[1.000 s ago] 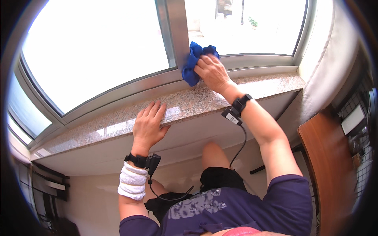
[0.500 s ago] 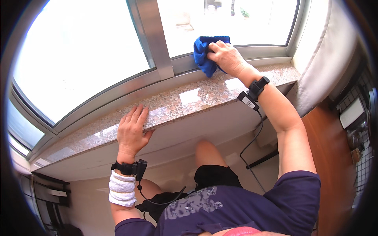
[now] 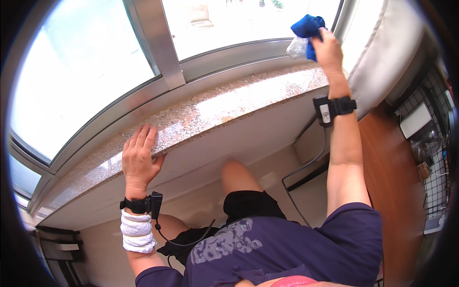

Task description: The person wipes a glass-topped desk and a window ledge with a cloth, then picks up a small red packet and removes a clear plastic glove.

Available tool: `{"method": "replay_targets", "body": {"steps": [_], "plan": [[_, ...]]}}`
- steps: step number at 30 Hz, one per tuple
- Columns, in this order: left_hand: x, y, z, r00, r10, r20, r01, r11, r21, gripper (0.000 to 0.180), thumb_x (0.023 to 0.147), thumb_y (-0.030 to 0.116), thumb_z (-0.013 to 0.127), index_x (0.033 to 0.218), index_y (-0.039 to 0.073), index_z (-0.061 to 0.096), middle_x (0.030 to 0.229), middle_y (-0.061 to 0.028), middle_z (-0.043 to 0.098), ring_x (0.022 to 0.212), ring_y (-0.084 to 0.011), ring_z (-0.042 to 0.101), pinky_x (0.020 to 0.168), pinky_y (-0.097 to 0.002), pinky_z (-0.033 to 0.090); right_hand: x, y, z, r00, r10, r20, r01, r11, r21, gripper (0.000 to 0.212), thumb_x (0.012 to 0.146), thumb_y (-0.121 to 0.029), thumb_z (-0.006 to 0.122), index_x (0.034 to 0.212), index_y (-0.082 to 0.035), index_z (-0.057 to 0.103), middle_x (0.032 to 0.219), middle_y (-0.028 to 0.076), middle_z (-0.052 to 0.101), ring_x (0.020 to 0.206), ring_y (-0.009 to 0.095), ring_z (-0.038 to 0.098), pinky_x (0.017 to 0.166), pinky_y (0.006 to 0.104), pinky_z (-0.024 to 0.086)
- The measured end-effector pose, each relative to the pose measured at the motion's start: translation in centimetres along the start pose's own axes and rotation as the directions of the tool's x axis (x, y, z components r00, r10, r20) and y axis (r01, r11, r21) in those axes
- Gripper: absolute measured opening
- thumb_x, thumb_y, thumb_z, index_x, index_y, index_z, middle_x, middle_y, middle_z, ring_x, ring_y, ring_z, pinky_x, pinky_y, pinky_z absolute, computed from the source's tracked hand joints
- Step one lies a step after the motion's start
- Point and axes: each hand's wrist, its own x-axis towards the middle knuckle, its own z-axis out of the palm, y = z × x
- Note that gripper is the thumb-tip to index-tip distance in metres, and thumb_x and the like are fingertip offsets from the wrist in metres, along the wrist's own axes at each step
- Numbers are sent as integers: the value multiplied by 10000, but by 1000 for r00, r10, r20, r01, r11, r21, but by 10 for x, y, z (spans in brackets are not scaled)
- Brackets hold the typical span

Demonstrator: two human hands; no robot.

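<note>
A bunched blue cloth (image 3: 307, 27) with a pale grey-white part is gripped in my right hand (image 3: 328, 51), at the right end of the window by the lower metal frame (image 3: 239, 53). My fingers curl round the cloth and partly hide it. On the left, my left hand (image 3: 139, 154) lies with its fingers stretched flat on the speckled granite windowsill (image 3: 184, 119), the thumb at the sill's front edge. Nothing is held in it.
A metal upright (image 3: 155, 43) divides the window panes. At the right hang a light curtain (image 3: 382, 62) and, beyond it, a brown wooden surface (image 3: 382, 191) and a wire grid rack (image 3: 435, 191). Black wrist straps with cables circle both my wrists.
My right hand has carried the blue cloth right along the window frame, away from the central upright. The cloth's pale part now shows. My left hand still rests on the sill.
</note>
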Motion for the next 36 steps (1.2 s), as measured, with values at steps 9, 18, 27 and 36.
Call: {"method": "replay_targets", "body": {"steps": [9, 18, 27, 36], "plan": [[-2, 0, 1, 1000, 12, -22, -13, 999, -34, 711, 589, 168, 767, 1237, 116, 479, 1265, -91, 507, 1161, -280, 477, 934, -389, 392, -110, -107, 28, 547, -334, 768, -45, 904, 425, 468, 780, -539, 569, 1077, -186, 651, 1120, 171, 507, 1051, 369, 461, 938, 439, 367], [0, -4, 8, 1000, 9, -12, -9, 999, -35, 710, 616, 177, 769, 1258, 129, 470, 1287, -76, 498, 1165, -275, 478, 951, -384, 392, -116, -98, 34, 698, -370, 613, 72, 888, 453, 326, 770, -328, 649, 910, -42, 579, 972, 161, 579, 951, 357, 523, 819, 410, 428], [-1, -7, 10, 1000, -13, -2, 13, 1000, 8, 683, 655, 205, 743, 1276, 157, 463, 1299, -45, 493, 1168, -238, 482, 958, -358, 399, -125, -104, 18, 788, -395, 472, 207, 893, 401, 265, 779, -269, 642, 851, -29, 559, 867, 166, 552, 848, 342, 541, 741, 406, 441], [-2, -8, 8, 1000, 16, -18, -16, 1000, -2, 688, 655, 192, 744, 1280, 150, 458, 1282, -65, 507, 1168, -244, 481, 952, -364, 398, -136, -119, -75, 584, -41, 811, -782, 239, 575, 365, 863, -215, 621, 1130, 22, 549, 952, 42, 619, 832, 74, 574, 734, 206, 476]]}}
